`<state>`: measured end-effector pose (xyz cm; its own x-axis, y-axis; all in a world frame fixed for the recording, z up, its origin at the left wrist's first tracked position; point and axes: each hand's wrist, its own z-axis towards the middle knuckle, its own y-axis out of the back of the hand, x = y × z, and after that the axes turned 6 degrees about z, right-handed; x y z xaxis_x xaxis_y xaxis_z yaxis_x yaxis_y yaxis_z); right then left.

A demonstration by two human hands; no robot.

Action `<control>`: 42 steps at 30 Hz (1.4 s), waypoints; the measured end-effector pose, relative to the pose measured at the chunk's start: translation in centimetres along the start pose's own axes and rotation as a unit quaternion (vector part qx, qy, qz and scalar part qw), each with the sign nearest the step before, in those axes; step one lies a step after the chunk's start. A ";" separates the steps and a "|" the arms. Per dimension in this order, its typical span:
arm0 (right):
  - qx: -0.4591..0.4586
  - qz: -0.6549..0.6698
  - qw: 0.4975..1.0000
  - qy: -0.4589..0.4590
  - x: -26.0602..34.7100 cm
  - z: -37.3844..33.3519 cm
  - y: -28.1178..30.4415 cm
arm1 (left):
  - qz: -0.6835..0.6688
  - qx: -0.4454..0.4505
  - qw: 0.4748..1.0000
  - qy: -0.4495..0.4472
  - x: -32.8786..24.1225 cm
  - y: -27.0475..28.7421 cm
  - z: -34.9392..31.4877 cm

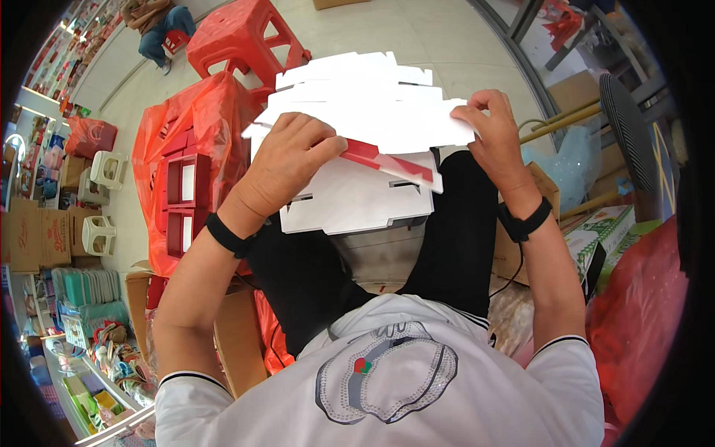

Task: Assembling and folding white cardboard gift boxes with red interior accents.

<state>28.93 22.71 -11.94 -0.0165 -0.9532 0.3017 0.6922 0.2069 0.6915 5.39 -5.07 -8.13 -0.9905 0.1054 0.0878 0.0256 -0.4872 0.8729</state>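
Observation:
A flat die-cut cardboard box blank, white on its upper face, spans the space between my hands above my lap. Along its near edge, a folded-up flap shows red printing. My left hand is closed on the near left part of the blank, thumb and forefinger pressed together by the red flap. With thumb and fingers, my right hand pinches the blank's right corner. Under it lies another white blank with slots and tabs, resting over my knees on a support that is mostly hidden.
On the left, finished dark red boxes with window openings sit in a red plastic bag. Beyond stands a red stool. Small white stools and shelves line the far left. A striped round object and cartons crowd the right.

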 end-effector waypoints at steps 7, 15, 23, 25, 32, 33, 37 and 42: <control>0.002 0.046 0.993 0.111 5.8 -1.5 2.1 | 0.048 -0.011 0.998 -0.028 1.4 3.3 0.1; -0.048 0.129 0.985 0.109 7.9 -0.2 2.1 | 0.136 -0.100 0.985 -0.032 1.4 9.2 0.9; 0.003 0.121 0.983 0.137 11.5 -0.1 3.4 | 0.118 -0.053 0.991 0.025 4.3 5.5 0.6; 0.035 0.133 0.984 0.114 11.6 -1.3 0.5 | 0.111 0.019 0.992 0.051 5.0 2.7 -1.2; 0.103 0.180 0.976 0.061 12.5 -3.8 -6.2 | -0.097 0.144 0.984 0.039 -1.2 -0.4 -1.9; 0.105 0.185 0.975 0.062 12.6 -3.8 -6.2 | -0.040 0.232 0.967 0.095 -1.1 -0.1 -2.2; 0.129 0.177 0.974 0.055 12.5 -3.9 -6.4 | -0.022 0.256 0.946 0.195 -1.5 1.6 -5.1; 0.133 0.192 0.971 0.057 12.8 -3.5 -6.9 | -0.114 0.156 0.959 0.205 -6.5 0.4 -5.8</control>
<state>26.49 8.27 -15.18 0.2961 -0.8099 0.5064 0.4204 0.5866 0.6923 11.10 -10.95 -11.11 -0.9432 -0.2038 -0.2623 -0.2216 -0.2019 0.9540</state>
